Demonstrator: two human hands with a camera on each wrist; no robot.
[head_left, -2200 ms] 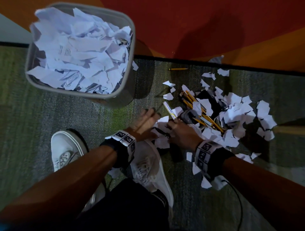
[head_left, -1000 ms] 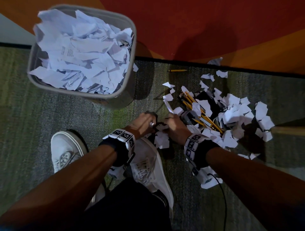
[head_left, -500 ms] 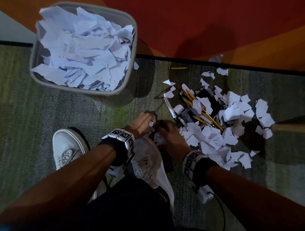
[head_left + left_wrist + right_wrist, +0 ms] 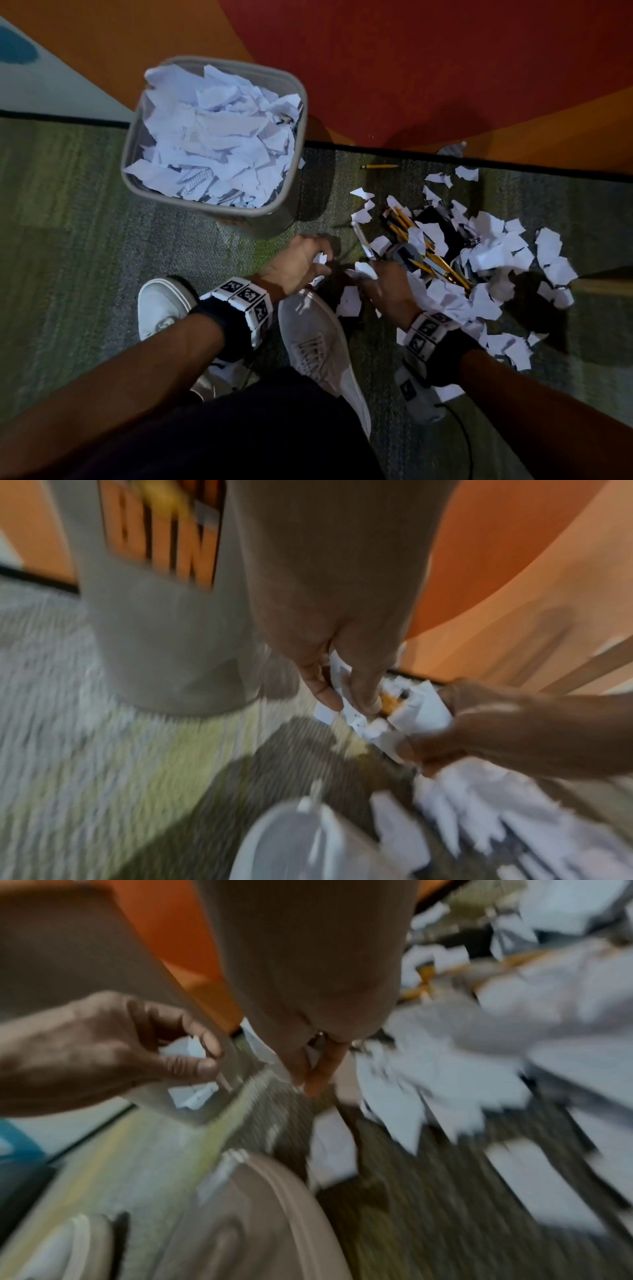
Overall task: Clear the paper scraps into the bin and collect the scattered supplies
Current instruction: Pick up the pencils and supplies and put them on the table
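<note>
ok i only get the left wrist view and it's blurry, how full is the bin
observer: From the head view, the bin is heaped with paper up to its rim.
operator: any supplies lying away from the pile
observer: One yellow pencil lies alone near the carpet edge, beyond the scraps.
operator: and the other pencils
observer: A bunch of pencils lies half buried in the scraps, just beyond the right hand.
</note>
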